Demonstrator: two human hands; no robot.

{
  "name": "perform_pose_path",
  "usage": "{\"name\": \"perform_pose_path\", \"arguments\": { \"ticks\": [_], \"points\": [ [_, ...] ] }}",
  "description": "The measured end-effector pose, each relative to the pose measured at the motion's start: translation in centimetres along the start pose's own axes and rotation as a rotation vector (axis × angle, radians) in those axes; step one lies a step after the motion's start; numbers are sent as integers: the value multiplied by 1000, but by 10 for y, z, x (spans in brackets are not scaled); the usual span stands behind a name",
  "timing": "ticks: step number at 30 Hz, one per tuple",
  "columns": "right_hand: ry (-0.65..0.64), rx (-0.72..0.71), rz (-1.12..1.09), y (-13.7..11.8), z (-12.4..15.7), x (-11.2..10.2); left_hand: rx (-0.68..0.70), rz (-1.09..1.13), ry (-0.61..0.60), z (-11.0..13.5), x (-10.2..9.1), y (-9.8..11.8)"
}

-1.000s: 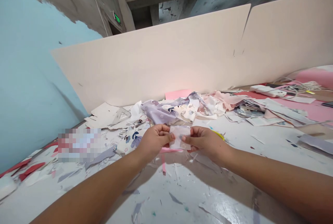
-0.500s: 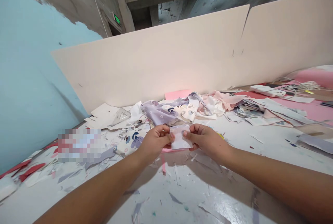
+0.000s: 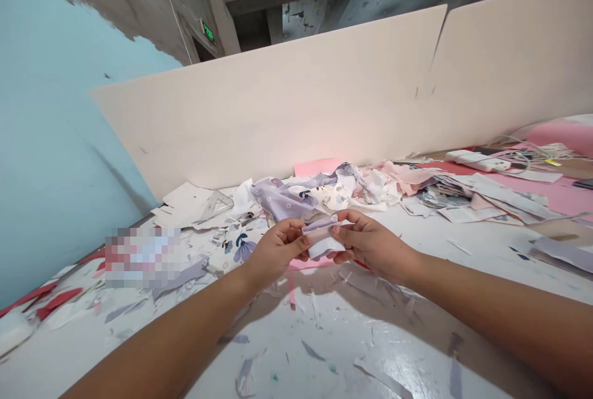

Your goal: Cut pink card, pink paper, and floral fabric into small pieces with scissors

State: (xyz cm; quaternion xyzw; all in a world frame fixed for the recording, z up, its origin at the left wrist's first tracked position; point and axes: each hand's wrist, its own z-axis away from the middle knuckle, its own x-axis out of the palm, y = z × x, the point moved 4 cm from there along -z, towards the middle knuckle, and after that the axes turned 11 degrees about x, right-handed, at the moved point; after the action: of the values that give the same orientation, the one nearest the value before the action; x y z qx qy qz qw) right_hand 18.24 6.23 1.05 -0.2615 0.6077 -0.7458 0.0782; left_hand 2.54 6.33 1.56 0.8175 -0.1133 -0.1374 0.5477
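Note:
A small white and pale lilac folded piece (image 3: 323,242), fabric or paper, is held up between my two hands above the table. My left hand (image 3: 282,242) pinches its left edge, thumb in front and fingers behind. On the right edge, my right hand (image 3: 359,238) grips it with the thumb on the face and fingers around the back. Its upper edge shows a lilac fold or flap. Just below it lies a pink sheet (image 3: 308,263), partly hidden. Behind my hands is a heap of lilac floral cloth (image 3: 287,199).
Scraps and strips litter the white table (image 3: 347,349). A clear set square (image 3: 217,204) lies on pale card at left. A stack of cut pieces (image 3: 445,192), a white power strip (image 3: 478,160) and cables lie to the right. A cream partition (image 3: 296,109) closes the back.
The folded piece has gone from flat to bent, with a lilac flap now showing along its top. My right fingers have shifted up to its upper right corner.

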Motion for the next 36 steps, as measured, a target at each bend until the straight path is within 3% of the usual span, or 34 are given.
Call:
{"name": "perform_pose_path", "arguments": {
  "ticks": [6, 15, 25, 30, 36],
  "points": [
    [-64, -33, 34, -4, 3, 3, 19, 72, -12, 2, 0, -1],
    [79, -34, 282, -11, 8, 1, 46, 64, 14, 0, -1, -3],
    [135, 8, 204, -1, 2, -6, 28, -92, 95, 3, 1, 0],
    [191, -25, 397, 1, 3, -4, -27, -218, 122, 4, 1, -2],
    [231, -33, 346, 3, -5, -12, -40, -128, 129, 1, 2, -9]
  ]
}}
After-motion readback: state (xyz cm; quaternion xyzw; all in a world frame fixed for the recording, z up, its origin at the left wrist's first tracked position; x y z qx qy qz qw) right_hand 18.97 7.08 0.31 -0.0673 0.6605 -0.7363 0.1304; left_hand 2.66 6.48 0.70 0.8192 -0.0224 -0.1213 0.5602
